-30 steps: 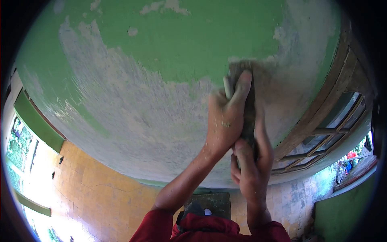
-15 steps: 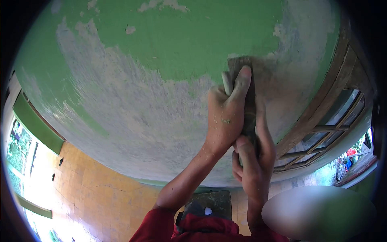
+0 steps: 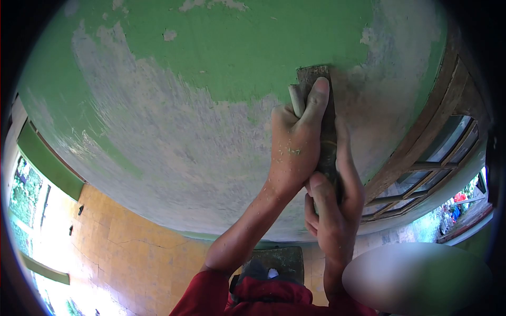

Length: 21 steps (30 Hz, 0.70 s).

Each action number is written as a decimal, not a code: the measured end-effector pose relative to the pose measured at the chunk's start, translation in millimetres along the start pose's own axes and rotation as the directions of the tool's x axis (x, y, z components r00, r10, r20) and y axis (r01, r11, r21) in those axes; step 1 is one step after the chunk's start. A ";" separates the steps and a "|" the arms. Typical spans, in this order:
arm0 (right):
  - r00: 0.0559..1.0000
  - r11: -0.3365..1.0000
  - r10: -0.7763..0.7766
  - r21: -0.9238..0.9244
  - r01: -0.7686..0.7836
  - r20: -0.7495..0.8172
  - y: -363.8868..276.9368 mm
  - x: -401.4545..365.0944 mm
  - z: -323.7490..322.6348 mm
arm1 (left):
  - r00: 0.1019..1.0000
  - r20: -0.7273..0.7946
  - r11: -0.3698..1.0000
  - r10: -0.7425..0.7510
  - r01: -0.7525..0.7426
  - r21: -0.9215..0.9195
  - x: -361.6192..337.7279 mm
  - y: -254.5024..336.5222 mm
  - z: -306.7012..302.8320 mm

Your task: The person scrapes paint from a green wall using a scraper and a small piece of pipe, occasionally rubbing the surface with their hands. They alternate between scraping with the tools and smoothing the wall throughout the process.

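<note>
A paint scraper with a flat, dusty metal blade stands nearly upright against the wall, its tip at the edge of the green paint. My left hand is closed around the blade, thumb pressed flat along its face. Beside that thumb, a pale grey rod-like piece pokes up from the same hand. Lower down, my right hand wraps the handle, thumb on the near side and fingers reaching along the right. Green paint flakes and dust stick to my left wrist and forearm.
Bare greyish patches spread across the wall under the remaining green paint. On the right is a wooden-framed window. A dark stool-like surface is below me, above an orange tiled floor. Bright openings lie at far left.
The scraper has slid a little up the wall, its tip now higher on the green paint. Both hands moved up with it, keeping their hold.
</note>
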State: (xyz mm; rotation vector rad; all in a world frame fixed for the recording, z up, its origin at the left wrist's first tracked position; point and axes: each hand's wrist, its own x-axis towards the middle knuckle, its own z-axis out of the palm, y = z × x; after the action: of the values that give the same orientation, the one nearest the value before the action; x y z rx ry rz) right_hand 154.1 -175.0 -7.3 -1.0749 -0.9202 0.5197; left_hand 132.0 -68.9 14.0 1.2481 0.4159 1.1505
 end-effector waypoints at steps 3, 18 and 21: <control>0.998 1.000 0.006 0.017 -0.008 0.068 13.6 -15.1 -9.2 | 1.000 0.004 1.000 0.001 -0.001 0.007 -4.3 -13.3 -4.3; 0.995 0.999 0.047 0.007 -0.047 0.091 23.5 -16.0 -13.5 | 1.000 -0.012 1.000 -0.009 0.009 0.025 -7.8 -17.9 -7.0; 0.999 1.000 -0.022 -0.013 0.022 0.050 28.6 -5.7 -9.2 | 0.999 -0.024 0.998 0.046 -0.045 0.049 0.0 -14.4 -2.6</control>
State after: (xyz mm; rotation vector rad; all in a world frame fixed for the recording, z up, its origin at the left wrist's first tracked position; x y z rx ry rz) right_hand 160.6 -172.2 -37.0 -1.0674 -0.9795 0.5245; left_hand 136.5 -66.0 0.3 1.2921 0.4379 1.2020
